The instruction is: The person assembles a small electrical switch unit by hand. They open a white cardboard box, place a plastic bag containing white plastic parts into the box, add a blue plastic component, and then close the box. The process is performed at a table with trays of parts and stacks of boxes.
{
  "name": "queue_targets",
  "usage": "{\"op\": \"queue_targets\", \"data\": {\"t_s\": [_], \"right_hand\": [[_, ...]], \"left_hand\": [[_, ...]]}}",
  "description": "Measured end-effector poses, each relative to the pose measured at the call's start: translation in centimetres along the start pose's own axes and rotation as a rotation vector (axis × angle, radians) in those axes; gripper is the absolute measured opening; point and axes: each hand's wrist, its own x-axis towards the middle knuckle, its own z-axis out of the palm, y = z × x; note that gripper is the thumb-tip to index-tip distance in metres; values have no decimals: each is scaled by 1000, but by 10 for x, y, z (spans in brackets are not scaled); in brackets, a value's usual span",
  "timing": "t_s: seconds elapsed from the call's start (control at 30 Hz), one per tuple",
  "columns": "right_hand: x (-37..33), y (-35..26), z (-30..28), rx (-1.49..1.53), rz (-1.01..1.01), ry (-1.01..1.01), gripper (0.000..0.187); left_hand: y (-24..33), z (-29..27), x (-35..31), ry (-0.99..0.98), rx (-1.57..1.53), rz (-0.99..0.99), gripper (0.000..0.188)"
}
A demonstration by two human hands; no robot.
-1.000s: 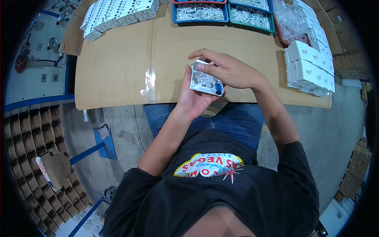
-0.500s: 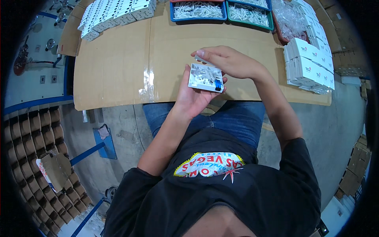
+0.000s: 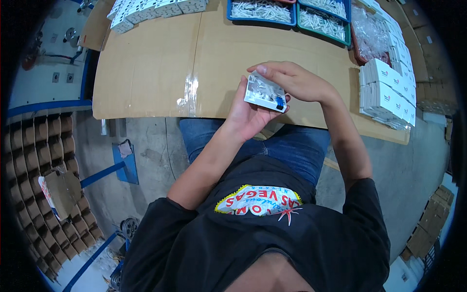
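Note:
Above the near edge of the cardboard-covered table, a small shallow white box rests in my left hand, its fingers wrapped under and around the sides. Small pale pieces and one blue piece show inside it. My right hand reaches over from the right, its fingers close together along the box's far edge. Its thumb and fingers pinch a thin, clear-looking lid lying over the box top. Glare hides where exactly the lid meets the rim.
Blue and green trays of slim white pieces stand at the far side. A reddish tray with clear plastic bags lies right of them. White boxes are stacked at right and far left. Cardboard covers the table.
My right hand has brought the thin lid from above the far edge down onto the box. The view has shifted slightly, so the table sits differently in the picture.

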Motion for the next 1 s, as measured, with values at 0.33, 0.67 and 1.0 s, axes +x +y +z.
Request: {"op": "queue_targets", "data": {"t_s": [0.33, 0.67, 1.0], "right_hand": [[4, 5, 11, 64, -92, 83, 53], [7, 25, 27, 96, -97, 155, 53], [1, 33, 35, -4, -123, 169, 47]], "left_hand": [[0, 2, -2, 57, 20, 31, 67], [-1, -3, 1, 190, 63, 49, 58], [-6, -21, 7, 189, 140, 7, 63]]}}
